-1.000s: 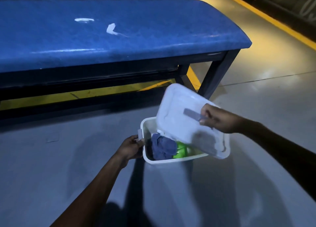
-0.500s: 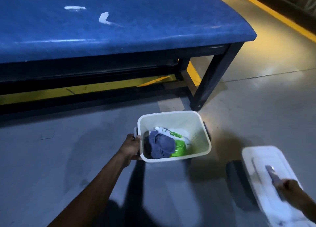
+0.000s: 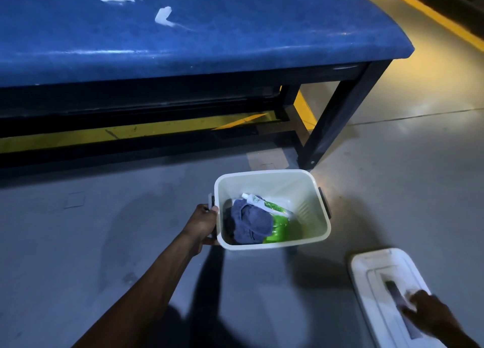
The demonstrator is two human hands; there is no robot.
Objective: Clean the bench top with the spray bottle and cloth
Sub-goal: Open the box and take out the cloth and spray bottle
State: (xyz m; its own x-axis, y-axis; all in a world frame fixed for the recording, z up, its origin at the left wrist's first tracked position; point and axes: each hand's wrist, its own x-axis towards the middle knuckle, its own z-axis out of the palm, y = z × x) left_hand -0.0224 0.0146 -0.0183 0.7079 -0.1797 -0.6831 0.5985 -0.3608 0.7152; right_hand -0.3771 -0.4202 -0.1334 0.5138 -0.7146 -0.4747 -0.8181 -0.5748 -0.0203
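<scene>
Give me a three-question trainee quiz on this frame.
1. True or false: the lid lies on the floor, off the bin.
2. Which hand grips the bin's side? A left B right
3. Fill in: the white smears are on the ____.

Key: 1 true. 2 A, the left hand; the right hand rests on the lid's handle. 3 bench top; cloth and bottle sit in the bin.

left hand (image 3: 203, 223): bare, no glove | right hand (image 3: 429, 315): bare | forearms: unsleeved
</scene>
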